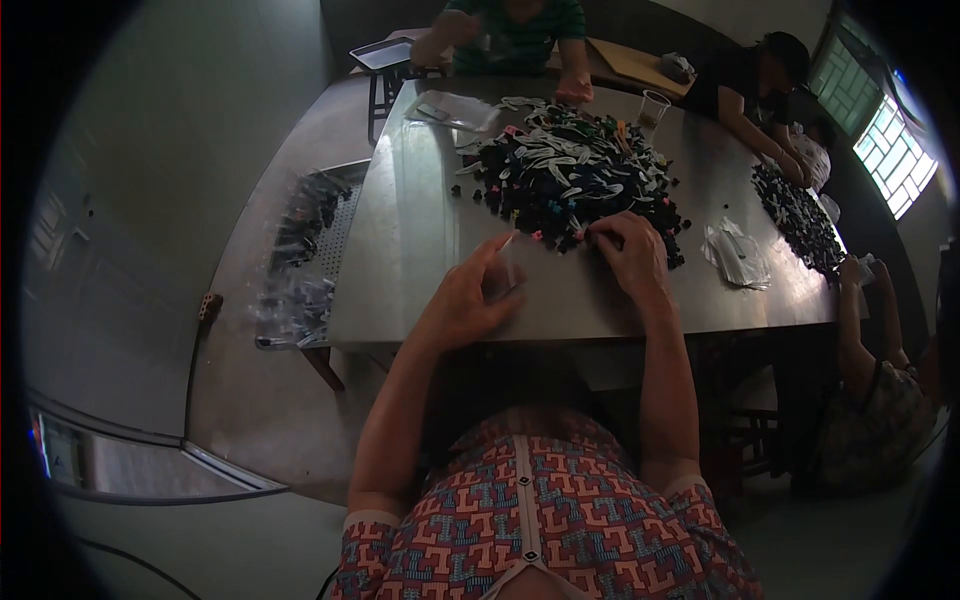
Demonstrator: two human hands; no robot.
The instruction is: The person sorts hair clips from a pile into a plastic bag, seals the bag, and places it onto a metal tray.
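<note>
My left hand is above the near part of the metal table, its fingers closed on a clear plastic bag. At the near edge of a large pile of small dark, white and coloured pieces is my right hand. Its thumb and forefinger are pressed together at the pile; whatever lies between them is too small to make out. A few pink pieces lie between my two hands, along the pile's edge. To the right of my right hand sits a stack of clear bags.
The metal table bears another plastic packet, a clear cup and a second dark pile. A perforated tray of filled bags stands left. A person in green sits opposite; other people work at right.
</note>
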